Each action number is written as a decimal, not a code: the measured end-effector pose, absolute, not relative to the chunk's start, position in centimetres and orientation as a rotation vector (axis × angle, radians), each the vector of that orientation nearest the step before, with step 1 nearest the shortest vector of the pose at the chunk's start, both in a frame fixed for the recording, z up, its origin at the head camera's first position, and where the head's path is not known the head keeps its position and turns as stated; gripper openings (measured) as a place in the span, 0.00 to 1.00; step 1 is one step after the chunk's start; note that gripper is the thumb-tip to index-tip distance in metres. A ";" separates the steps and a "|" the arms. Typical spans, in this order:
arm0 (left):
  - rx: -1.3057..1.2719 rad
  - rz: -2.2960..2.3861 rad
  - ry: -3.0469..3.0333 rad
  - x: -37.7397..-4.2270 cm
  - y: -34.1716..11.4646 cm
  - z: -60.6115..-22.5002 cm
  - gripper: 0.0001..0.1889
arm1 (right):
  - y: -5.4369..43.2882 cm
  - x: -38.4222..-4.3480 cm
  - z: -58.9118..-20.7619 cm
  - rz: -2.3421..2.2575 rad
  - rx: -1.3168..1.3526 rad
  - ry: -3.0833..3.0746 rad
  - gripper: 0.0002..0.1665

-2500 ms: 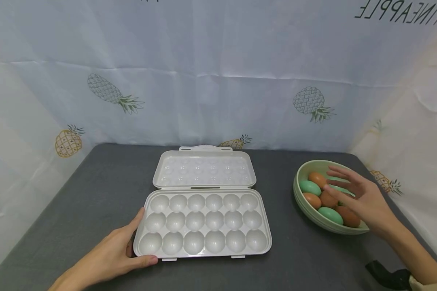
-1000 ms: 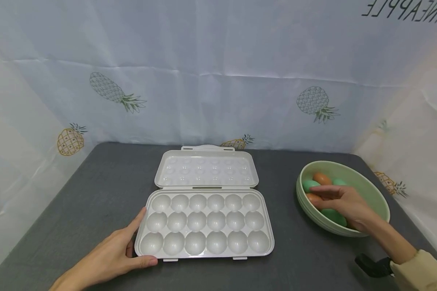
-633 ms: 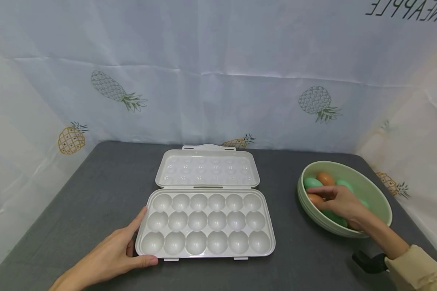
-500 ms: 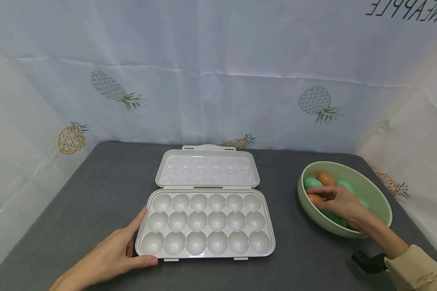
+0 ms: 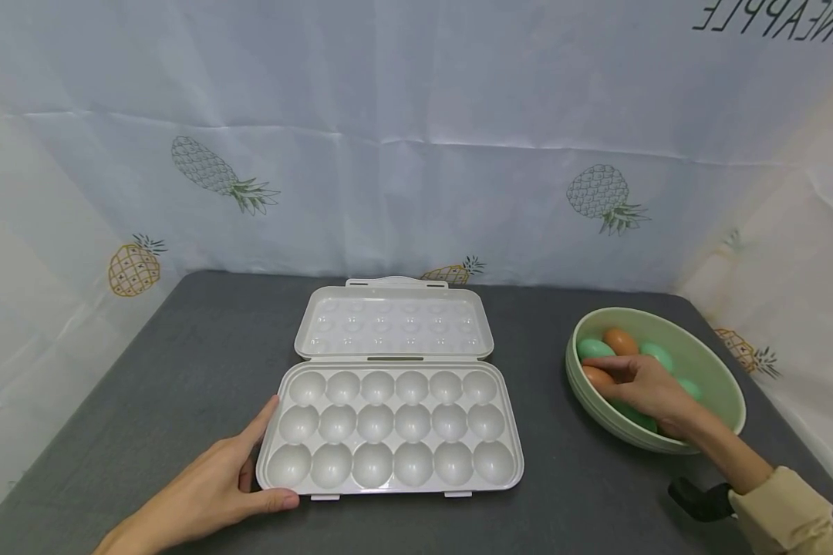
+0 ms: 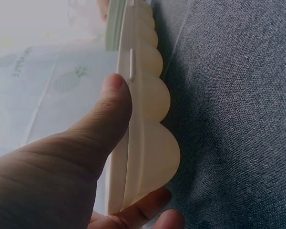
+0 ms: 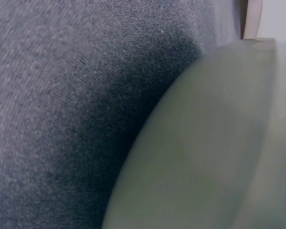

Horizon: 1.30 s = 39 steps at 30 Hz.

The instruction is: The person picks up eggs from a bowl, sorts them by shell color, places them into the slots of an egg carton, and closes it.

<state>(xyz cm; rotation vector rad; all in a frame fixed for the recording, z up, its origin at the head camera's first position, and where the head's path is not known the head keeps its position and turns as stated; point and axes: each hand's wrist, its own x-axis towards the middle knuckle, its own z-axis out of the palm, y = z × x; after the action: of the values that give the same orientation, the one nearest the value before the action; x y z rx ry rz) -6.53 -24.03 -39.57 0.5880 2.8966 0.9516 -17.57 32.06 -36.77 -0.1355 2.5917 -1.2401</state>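
Note:
A white plastic egg tray point(image 5: 389, 489) lies with its lid point(image 5: 361, 294) folded back, its rounded wells bare. My left hand point(image 5: 204, 484) grips the tray's near left corner; in the left wrist view the thumb point(image 6: 113, 95) presses the rim and fingertips curl beneath the wells. At the right stands a pale green bowl point(image 5: 715, 378) with brown and green eggs. Reaching inside it, my right hand point(image 5: 655, 393) pinches a brown egg point(image 5: 599, 378) between index finger and thumb. The right wrist view shows only the bowl's outer wall point(image 7: 205, 143), the hand hidden.
Around the held egg lie a green egg point(image 5: 596, 348), another brown egg point(image 5: 621, 341) and several more. A dark grey cloth point(image 5: 180, 370) covers the table. Behind hangs a pineapple-print curtain point(image 5: 389, 208). A black device point(image 5: 701, 501) sits at my right wrist.
My right hand has come down from above the bowl onto a brown egg, and the eggs under it have shifted. The left hand keeps its grip on the tray.

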 end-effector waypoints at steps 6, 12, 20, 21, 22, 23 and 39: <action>0.596 0.958 2.894 -6.5 -24.0 -39.6 0.63 | 32.1 -17.7 -36.8 -1.287 -0.142 2.588 0.34; 0.602 0.955 2.896 -6.6 -24.1 -39.5 0.63 | 32.1 -17.6 -36.4 -1.421 -0.139 2.544 0.34; 0.607 0.961 2.898 -6.6 -24.1 -39.6 0.63 | 31.8 -17.2 -34.8 -1.525 -0.115 2.484 0.36; 0.607 0.962 2.897 -6.6 -24.1 -39.6 0.63 | 31.7 -17.1 -34.6 -1.526 -0.108 2.488 0.36; 0.607 0.962 2.897 -6.6 -24.1 -39.6 0.63 | 31.6 -17.1 -34.4 -1.533 -0.093 2.487 0.36; 0.606 0.962 2.898 -6.6 -24.1 -39.6 0.63 | 31.5 -17.0 -34.2 -1.557 -0.076 2.477 0.35; 0.598 0.970 2.902 -6.5 -24.1 -39.6 0.63 | 28.0 -16.1 -31.9 -1.925 -0.132 2.367 0.34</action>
<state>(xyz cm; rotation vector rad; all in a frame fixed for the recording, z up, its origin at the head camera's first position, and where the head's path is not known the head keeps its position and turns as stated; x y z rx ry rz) -6.53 -24.14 -39.60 0.5985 2.9016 0.9701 -16.14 27.98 -31.95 -0.1320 2.3668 -1.9246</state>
